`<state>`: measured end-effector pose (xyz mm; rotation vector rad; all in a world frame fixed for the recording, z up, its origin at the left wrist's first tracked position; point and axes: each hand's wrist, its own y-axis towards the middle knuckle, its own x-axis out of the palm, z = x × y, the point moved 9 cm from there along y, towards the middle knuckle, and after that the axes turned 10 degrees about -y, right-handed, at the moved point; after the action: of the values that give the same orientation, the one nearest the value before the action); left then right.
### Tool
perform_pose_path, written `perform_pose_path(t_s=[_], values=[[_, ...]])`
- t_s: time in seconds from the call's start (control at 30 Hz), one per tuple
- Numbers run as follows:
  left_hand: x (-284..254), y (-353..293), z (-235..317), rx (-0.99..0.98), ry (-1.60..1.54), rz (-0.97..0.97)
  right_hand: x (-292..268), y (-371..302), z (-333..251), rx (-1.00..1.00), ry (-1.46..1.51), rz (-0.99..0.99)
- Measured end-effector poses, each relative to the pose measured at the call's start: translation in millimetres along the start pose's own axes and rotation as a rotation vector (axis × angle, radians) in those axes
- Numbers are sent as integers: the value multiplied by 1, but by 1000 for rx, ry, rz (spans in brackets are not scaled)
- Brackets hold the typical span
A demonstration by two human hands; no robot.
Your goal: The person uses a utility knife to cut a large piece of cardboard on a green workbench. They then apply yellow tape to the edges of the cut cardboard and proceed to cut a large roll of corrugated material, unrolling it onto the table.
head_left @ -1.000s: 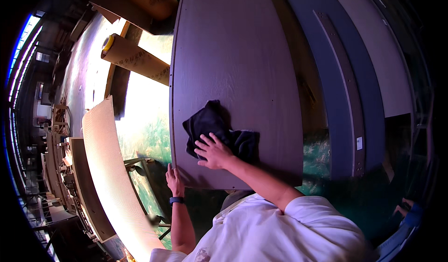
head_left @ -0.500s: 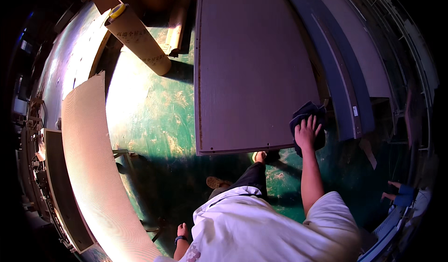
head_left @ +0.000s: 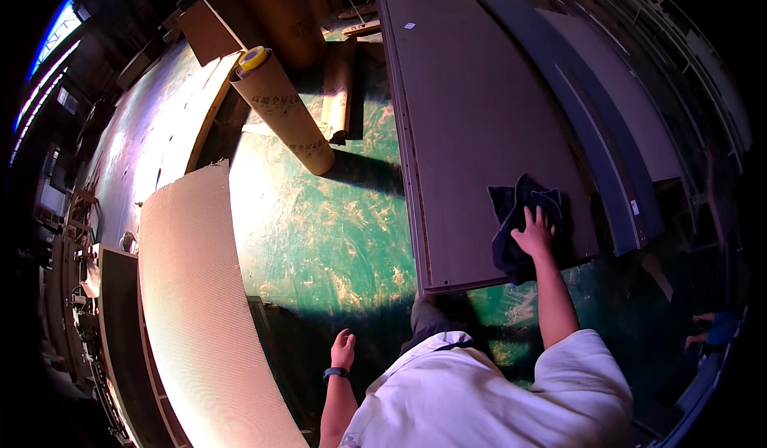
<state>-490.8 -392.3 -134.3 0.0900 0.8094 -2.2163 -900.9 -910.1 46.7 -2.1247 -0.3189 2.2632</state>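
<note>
A dark cloth (head_left: 508, 244) lies bunched on the near right part of a large grey-brown panel (head_left: 471, 128). My right hand (head_left: 537, 234) presses down on this cloth with spread fingers, holding it against the panel's surface. Beside my body, off the panel's near left corner, hangs my left hand (head_left: 343, 350). It holds nothing, its fingers are loosely bent and a little apart, and a dark band circles the wrist. The panel seems to be the top one of a stack.
To the left stands a long corrugated cardboard sheet (head_left: 200, 304). A brown paper roll (head_left: 280, 112) with a yellow tape roll (head_left: 253, 57) on top stands on the green floor (head_left: 319, 248). Blue-grey panels (head_left: 591, 128) lie at the right. Another person's arm (head_left: 701, 328) shows at the right edge.
My right hand and the cloth have moved inward from the panel's near right corner onto its face. My left hand has come up and forward. The whole view has shifted.
</note>
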Motion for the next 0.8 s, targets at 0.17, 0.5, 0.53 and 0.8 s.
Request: perform_pose_path(t_s=[0.17,0.5,0.53,0.8], values=[[-24,56,19,20,116,-58,-11,80,83,266,45,219],[-168,181,7,-364,719,-348,-47,199,-280,-263,153,374],[-163,212,34,-318,671,-308,-49,208,-293,-342,171,368],[-12,499,260,406,1036,-633,-52,228,-203,316,156,491]])
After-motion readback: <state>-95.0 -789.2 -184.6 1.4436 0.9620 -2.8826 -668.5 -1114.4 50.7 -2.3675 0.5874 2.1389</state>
